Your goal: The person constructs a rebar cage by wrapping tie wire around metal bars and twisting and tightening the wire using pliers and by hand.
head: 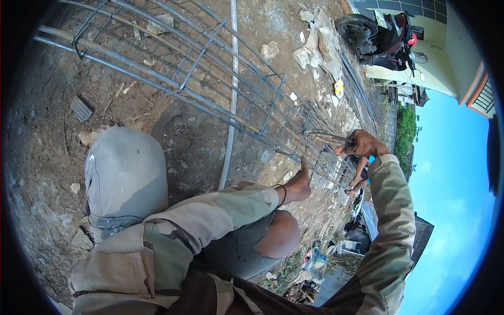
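Observation:
A long rebar cage [220, 98] of steel bars and square stirrups runs from the upper left to the centre right. My left hand [297, 187] is at its near lower bar, with the index finger stretched out against the steel and the other fingers curled. Whether those curled fingers hold anything is hidden. Beyond it, my right hand [366, 143] grips a plier-like tool [328, 137], whose jaws reach a stirrup joint [305, 134]. Both my arms wear camouflage sleeves.
Another person's hands [356, 184] are at the cage's far end. A pale pipe [233, 78] crosses beneath the cage. Rubble [315, 51] and loose bars [356, 82] lie beyond, near a parked motorbike [388, 39]. My knees [126, 169] border the near side.

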Demonstrator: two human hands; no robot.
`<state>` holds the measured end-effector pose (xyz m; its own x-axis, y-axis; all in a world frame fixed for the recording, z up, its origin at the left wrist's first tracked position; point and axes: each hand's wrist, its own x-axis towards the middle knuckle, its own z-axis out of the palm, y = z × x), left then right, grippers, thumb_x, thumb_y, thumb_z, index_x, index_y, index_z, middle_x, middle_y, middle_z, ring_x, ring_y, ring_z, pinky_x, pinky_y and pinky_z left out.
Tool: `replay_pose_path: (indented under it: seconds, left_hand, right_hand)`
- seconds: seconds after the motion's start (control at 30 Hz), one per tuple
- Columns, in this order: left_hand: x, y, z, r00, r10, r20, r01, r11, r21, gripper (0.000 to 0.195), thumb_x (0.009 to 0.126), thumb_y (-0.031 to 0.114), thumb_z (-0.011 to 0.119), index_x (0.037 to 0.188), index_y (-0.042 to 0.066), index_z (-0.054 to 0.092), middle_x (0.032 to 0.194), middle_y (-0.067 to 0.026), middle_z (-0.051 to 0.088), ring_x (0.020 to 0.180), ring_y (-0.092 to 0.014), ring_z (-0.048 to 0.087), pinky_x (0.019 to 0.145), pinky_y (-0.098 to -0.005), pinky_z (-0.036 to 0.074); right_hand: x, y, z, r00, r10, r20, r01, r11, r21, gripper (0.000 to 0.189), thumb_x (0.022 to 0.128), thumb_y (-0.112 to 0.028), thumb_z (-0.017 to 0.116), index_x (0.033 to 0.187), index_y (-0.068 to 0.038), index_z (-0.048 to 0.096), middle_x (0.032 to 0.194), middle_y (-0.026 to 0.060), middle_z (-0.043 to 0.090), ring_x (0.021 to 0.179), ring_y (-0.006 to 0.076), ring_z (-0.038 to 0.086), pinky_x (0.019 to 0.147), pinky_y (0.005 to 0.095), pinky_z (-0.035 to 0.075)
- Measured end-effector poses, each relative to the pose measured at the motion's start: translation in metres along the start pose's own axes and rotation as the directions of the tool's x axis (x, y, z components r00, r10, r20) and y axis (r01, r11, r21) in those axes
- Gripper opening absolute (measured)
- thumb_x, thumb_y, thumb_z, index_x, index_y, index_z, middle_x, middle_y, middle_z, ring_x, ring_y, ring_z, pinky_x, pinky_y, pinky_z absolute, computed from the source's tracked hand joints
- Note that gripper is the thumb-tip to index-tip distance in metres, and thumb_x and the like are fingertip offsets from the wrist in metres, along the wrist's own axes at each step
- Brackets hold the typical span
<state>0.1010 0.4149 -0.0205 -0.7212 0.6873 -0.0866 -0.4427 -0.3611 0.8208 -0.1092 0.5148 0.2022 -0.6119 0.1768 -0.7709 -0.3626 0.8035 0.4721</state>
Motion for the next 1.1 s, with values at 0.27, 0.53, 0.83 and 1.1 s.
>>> replay_pose_path:
  seconds: [0.27, 0.53, 0.83, 1.1]
  left_hand:
    - [0.0, 0.008, 0.001, 0.999, -0.012, 0.052, 0.02, 0.99, -0.142, 0.111, 0.099, 0.016, 0.06, 0.154, 0.002, -0.036, 0.137, -0.0178, 0.06, 0.111, -0.024, 0.063, 0.097, -0.0325, 0.053]
    - [0.003, -0.022, 0.001, 0.998, 0.005, 0.055, 0.002, 0.991, -0.134, 0.112, 0.098, 0.013, 0.064, 0.159, 0.008, -0.03, 0.133, -0.0175, 0.061, 0.113, -0.024, 0.063, 0.098, -0.0351, 0.053]
    - [0.003, -0.035, 0.001, 0.999, 0.023, 0.035, -0.022, 0.999, -0.034, 0.115, 0.097, 0.015, 0.065, 0.16, 0.01, -0.03, 0.126, -0.0143, 0.062, 0.109, -0.022, 0.062, 0.095, -0.0332, 0.051]
    - [-0.002, -0.029, 0.005, 0.998, 0.029, 0.054, -0.023, 0.995, -0.1, 0.116, 0.096, 0.009, 0.065, 0.159, 0.012, -0.032, 0.135, -0.0157, 0.059, 0.111, -0.022, 0.062, 0.098, -0.0321, 0.052]
  right_hand:
    - [-0.007, 0.002, 0.164, 0.946, 0.215, -0.243, -0.047, 0.832, 0.553, 0.049, 0.083, -0.04, 0.088, 0.074, 0.004, 0.069, 0.06, 0.0059, 0.057, 0.058, 0.016, 0.051, 0.055, 0.0386, 0.043]
    - [0.021, -0.04, 0.26, 0.852, 0.386, -0.354, 0.136, 0.489, 0.861, 0.04, 0.088, -0.029, 0.086, 0.067, 0.0, 0.067, 0.057, -0.0027, 0.054, 0.054, 0.0077, 0.042, 0.051, 0.0311, 0.035]
    - [0.031, -0.082, 0.299, 0.707, 0.557, -0.436, 0.22, 0.413, 0.884, 0.04, 0.088, -0.029, 0.086, 0.068, 0.001, 0.068, 0.058, -0.0012, 0.056, 0.057, 0.0085, 0.043, 0.053, 0.0308, 0.037]
    - [-0.026, -0.063, 0.234, 0.726, 0.417, -0.547, 0.088, 0.732, 0.675, 0.04, 0.077, -0.015, 0.087, 0.105, -0.001, 0.063, 0.071, 0.0142, 0.071, 0.06, 0.0243, 0.067, 0.059, 0.0392, 0.051]
